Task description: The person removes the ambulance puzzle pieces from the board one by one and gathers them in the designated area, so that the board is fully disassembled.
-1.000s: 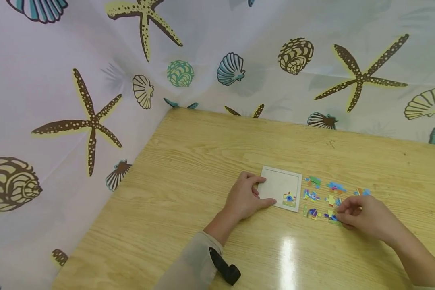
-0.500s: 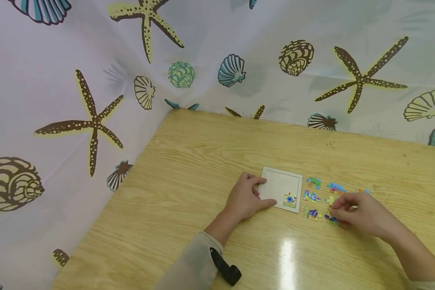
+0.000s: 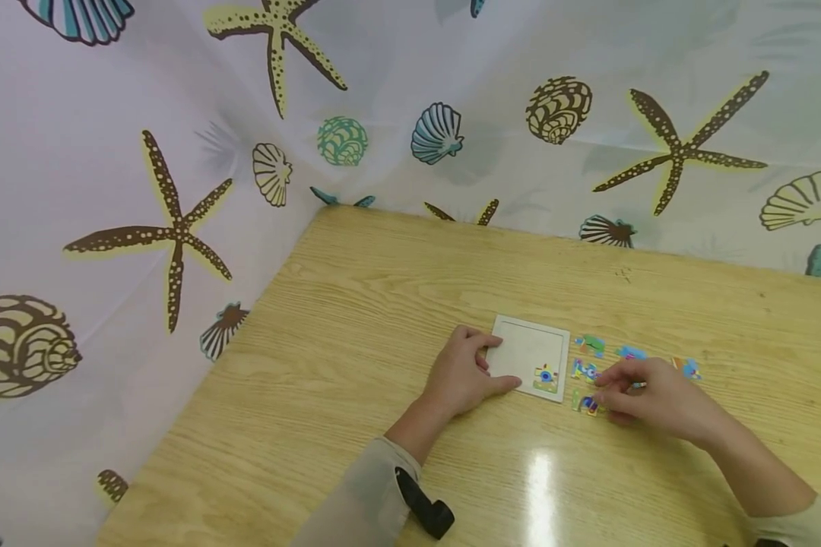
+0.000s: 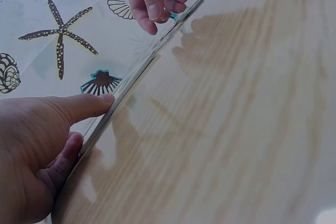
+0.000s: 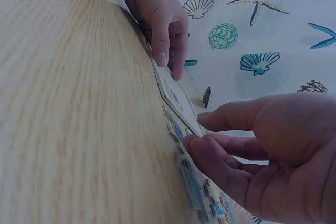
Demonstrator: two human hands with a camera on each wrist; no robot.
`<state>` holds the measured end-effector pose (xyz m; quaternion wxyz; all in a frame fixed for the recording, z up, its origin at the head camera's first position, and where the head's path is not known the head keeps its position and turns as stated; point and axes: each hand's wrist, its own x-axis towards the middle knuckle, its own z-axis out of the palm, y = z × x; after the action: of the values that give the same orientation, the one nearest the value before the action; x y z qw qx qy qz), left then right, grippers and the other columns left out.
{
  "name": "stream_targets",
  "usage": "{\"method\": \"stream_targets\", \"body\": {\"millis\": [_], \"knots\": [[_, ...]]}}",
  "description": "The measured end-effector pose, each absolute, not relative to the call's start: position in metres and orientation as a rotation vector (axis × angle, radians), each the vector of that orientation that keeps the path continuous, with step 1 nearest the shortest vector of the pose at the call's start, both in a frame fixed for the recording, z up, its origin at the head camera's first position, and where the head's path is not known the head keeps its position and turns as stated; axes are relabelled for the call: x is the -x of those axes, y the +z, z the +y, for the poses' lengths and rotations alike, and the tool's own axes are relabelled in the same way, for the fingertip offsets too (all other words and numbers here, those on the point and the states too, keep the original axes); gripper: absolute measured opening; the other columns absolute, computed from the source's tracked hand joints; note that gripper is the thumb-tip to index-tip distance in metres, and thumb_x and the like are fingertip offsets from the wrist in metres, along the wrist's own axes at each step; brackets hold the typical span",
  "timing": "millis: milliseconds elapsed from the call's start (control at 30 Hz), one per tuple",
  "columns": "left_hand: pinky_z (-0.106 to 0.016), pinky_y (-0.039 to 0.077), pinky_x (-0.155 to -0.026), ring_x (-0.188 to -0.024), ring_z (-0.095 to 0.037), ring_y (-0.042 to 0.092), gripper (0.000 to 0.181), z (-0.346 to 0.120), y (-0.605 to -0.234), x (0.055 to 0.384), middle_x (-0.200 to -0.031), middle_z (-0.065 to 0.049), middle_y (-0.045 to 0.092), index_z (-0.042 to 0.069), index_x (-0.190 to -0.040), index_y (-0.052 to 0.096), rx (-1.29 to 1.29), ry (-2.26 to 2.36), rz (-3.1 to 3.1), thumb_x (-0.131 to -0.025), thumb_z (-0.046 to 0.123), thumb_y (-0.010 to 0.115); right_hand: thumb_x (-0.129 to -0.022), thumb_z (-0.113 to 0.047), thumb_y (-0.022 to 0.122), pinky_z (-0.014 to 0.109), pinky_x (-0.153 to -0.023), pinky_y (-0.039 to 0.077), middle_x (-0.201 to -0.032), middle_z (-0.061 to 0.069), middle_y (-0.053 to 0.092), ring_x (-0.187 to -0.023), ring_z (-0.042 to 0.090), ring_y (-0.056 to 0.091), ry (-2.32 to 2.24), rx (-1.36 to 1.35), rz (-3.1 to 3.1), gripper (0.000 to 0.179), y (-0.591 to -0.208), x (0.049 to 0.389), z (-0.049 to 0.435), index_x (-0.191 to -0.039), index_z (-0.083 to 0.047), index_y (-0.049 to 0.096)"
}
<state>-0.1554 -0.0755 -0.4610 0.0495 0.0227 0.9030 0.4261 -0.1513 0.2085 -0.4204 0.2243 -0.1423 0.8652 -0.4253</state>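
Observation:
A square, pale puzzle tray [image 3: 523, 349] lies on the wooden table, with one colourful jigsaw piece [image 3: 546, 377] in its lower right corner. My left hand [image 3: 458, 374] holds the tray at its left side, thumb and a finger on the rim. Just right of the tray, my right hand [image 3: 660, 396] hovers with its fingertips at a blue-and-yellow jigsaw piece [image 3: 588, 404] in the lower row. In the right wrist view, a gap shows between thumb [image 5: 202, 148] and index finger [image 5: 210, 120], with nothing visible in it. The right hand hides some pieces of the middle column.
More loose jigsaw pieces lie in rows right of the tray, among them a green piece [image 3: 591, 346], a blue piece [image 3: 631, 353] and an orange-and-blue piece [image 3: 687, 368]. A white cloth [image 3: 492, 167] printed with starfish and shells borders the table [image 3: 356, 319] behind and at left.
My right hand has moved left, from the middle column of pieces to the column nearest the tray. The left hand and the tray have stayed in place.

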Motion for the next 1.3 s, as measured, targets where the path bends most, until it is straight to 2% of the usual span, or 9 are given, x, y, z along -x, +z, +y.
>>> {"method": "stream_targets", "body": {"millis": [367, 500, 767, 900, 1000, 1200, 1300], "knots": [[-0.019, 0.043, -0.066, -0.075, -0.004, 0.05, 0.062, -0.078, -0.463, 0.156, -0.114, 0.001, 0.051, 0.016, -0.126, 0.068, -0.095, 1.299, 2.761, -0.073, 0.039, 0.089, -0.092, -0.02, 0.071, 0.026, -0.062, 0.053, -0.084, 0.008, 0.063, -0.067, 0.016, 0.066, -1.157, 0.443, 2.378, 0.035, -0.418, 0.162, 0.175, -0.118, 0.004, 0.066], [-0.019, 0.042, -0.066, -0.074, -0.005, 0.05, 0.062, -0.078, -0.461, 0.156, -0.113, 0.001, 0.051, 0.016, -0.126, 0.068, -0.087, 1.302, 2.755, -0.073, 0.04, 0.089, -0.091, -0.015, 0.07, 0.026, -0.059, 0.049, -0.082, 0.007, 0.061, -0.064, 0.016, 0.061, -1.153, 0.479, 2.366, 0.038, -0.418, 0.164, 0.164, -0.121, 0.007, 0.063], [-0.019, 0.043, -0.066, -0.075, -0.005, 0.051, 0.062, -0.077, -0.461, 0.156, -0.114, 0.001, 0.051, 0.016, -0.126, 0.068, -0.086, 1.292, 2.761, -0.073, 0.039, 0.09, -0.088, -0.017, 0.075, 0.025, -0.051, 0.043, -0.079, 0.005, 0.062, -0.059, 0.014, 0.055, -1.06, 0.479, 2.4, 0.05, -0.416, 0.167, 0.151, -0.129, 0.005, 0.059], [-0.02, 0.042, -0.066, -0.074, -0.006, 0.05, 0.062, -0.078, -0.462, 0.157, -0.112, 0.0, 0.051, 0.015, -0.126, 0.068, -0.1, 1.291, 2.761, -0.073, 0.039, 0.09, -0.089, -0.015, 0.074, 0.026, -0.05, 0.043, -0.076, 0.004, 0.063, -0.057, 0.014, 0.055, -1.012, 0.489, 2.43, 0.046, -0.417, 0.167, 0.148, -0.128, 0.004, 0.06], [-0.02, 0.042, -0.067, -0.074, -0.006, 0.05, 0.063, -0.077, -0.461, 0.157, -0.112, 0.0, 0.051, 0.015, -0.127, 0.068, -0.1, 1.29, 2.756, -0.073, 0.039, 0.089, -0.089, -0.014, 0.074, 0.028, -0.051, 0.046, -0.08, 0.004, 0.064, -0.059, 0.015, 0.058, -0.962, 0.489, 2.467, 0.04, -0.417, 0.167, 0.146, -0.125, 0.001, 0.063], [-0.02, 0.042, -0.066, -0.075, -0.006, 0.051, 0.062, -0.077, -0.462, 0.158, -0.113, 0.0, 0.051, 0.016, -0.126, 0.068, -0.097, 1.303, 2.761, -0.073, 0.039, 0.089, -0.087, -0.018, 0.077, 0.031, -0.063, 0.049, -0.099, 0.008, 0.064, -0.073, 0.016, 0.059, -0.902, 0.472, 2.551, 0.036, -0.417, 0.167, 0.145, -0.119, -0.007, 0.064], [-0.019, 0.042, -0.066, -0.075, -0.006, 0.05, 0.062, -0.077, -0.463, 0.157, -0.113, 0.0, 0.051, 0.015, -0.126, 0.068, -0.102, 1.303, 2.759, -0.073, 0.039, 0.089, -0.087, -0.019, 0.077, 0.032, -0.064, 0.049, -0.106, 0.011, 0.065, -0.076, 0.017, 0.059, -0.902, 0.459, 2.566, 0.035, -0.415, 0.165, 0.145, -0.118, -0.009, 0.064]]}}
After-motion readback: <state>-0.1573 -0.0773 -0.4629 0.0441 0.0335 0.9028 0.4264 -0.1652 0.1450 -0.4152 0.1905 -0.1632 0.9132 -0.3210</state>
